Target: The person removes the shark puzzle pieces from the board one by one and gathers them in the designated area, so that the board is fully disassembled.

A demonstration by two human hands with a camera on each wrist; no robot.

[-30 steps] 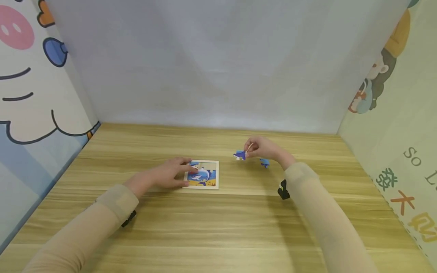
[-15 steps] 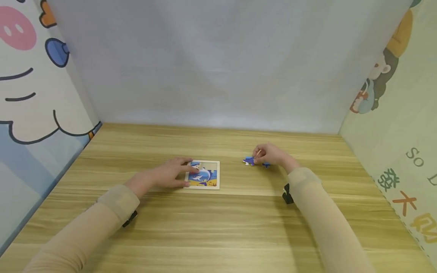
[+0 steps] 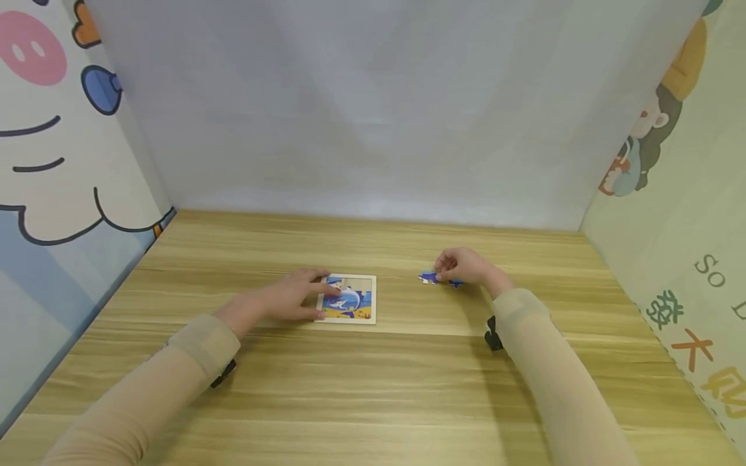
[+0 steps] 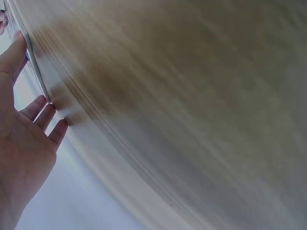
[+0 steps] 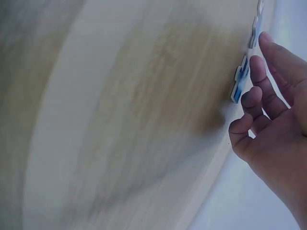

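Your left hand lies low, with fingers spread and almost straight; it grips nothing, and a fingertip rests on the framed puzzle. Your right hand bends down over the table, its fingers curled, the thumb at a blue puzzle piece; whether you pinch it, I cannot tell. Another piece lies just under this hand.

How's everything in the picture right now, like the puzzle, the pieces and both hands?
Framed puzzle: flat on the table, unfinished, with a pale gap at the far side.
Blue pieces: loose, outside the frame.
Left hand: fingers spread, resting on the puzzle.
Right hand: fingers bent, at the pieces; whether it pinches one is unclear.
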